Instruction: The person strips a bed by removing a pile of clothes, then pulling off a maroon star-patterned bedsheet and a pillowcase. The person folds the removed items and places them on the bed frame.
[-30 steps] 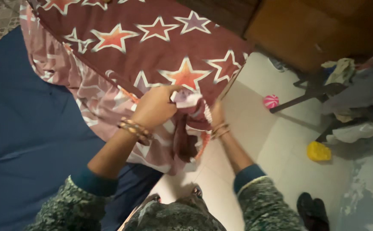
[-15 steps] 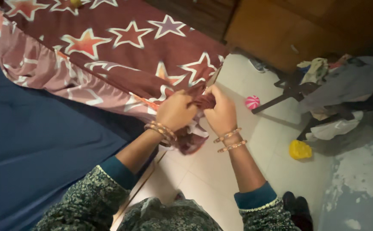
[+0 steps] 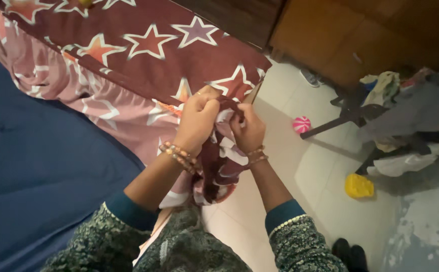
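Tiled floor beside bed | left hand and right hand both clenched on star-print cover corner | pink ball nearby

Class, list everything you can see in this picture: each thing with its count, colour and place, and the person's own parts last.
Star sheet: one, maroon and pink with stars, over the bed, its corner bunched in both hands.
Mattress: one, dark blue, left.
Cupboard: one, brown wood, top right.
Ball: one, pink striped, on the floor.
Yellow thing: one, on the floor, right.
Clothes pile: mixed grey and white, right.
Shoes: one dark pair, bottom right.
Left hand: gripping the sheet corner, beaded bracelets.
Right hand: gripping the same corner, bangles.
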